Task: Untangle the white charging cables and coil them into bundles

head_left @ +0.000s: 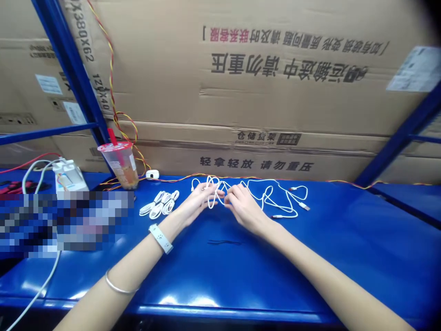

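Between both hands (198, 204) (244, 209), tangled white cable (267, 197)

The cable (265, 195) is white with red tips; the bench (310, 257) is glossy blue; the far cartons (275, 105) are brown with black print; the wire (112, 69) twists red and yellow.

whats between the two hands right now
A loop of white cable runs between the left hand and the right hand, seen in the head view.
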`<state>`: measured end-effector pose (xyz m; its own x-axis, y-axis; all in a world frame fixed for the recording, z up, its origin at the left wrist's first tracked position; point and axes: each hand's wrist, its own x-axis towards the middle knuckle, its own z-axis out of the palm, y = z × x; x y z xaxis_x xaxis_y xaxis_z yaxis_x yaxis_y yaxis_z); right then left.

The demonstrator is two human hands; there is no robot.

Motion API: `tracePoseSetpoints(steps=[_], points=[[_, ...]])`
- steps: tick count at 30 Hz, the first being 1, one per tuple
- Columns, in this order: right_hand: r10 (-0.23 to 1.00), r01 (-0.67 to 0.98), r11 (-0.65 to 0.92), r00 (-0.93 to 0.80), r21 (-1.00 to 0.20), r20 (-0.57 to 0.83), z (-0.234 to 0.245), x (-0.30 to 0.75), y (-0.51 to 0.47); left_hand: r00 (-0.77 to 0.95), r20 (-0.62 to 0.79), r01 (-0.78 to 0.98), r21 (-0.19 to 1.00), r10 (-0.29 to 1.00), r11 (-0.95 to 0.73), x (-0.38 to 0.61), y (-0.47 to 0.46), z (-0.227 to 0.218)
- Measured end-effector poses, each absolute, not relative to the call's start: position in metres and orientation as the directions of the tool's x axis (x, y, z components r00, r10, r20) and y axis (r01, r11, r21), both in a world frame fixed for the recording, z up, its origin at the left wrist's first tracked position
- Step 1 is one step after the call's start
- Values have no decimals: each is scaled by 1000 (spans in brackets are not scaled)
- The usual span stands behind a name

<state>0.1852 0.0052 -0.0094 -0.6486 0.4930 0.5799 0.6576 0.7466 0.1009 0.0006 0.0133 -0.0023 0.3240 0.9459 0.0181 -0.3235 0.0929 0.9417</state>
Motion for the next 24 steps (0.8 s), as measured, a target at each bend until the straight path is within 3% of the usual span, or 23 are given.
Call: tracePoseSetpoints(steps=[5, 9, 15, 19, 24], points=[[499, 616, 787, -662, 27, 560, -5, 184, 0, 323, 27, -339, 936, 946, 89, 10, 10, -13], [603, 678, 731, -591, -77, 536, -1, 198, 9, 221, 58, -425, 904, 974, 42, 8, 12, -9], [851, 844, 508, -462, -170, 248, -4, 231, 34, 86, 127, -437, 896, 988, -77, -1, 16, 3], [845, 791, 531, -521, -303, 118, 1, 232, 30, 15, 154, -396, 908, 988, -136, -1, 18, 3], [776, 756, 610, -631, -237, -14, 11, 230, 21, -81, 155, -359, 917, 985, -174, -2, 19, 1]])
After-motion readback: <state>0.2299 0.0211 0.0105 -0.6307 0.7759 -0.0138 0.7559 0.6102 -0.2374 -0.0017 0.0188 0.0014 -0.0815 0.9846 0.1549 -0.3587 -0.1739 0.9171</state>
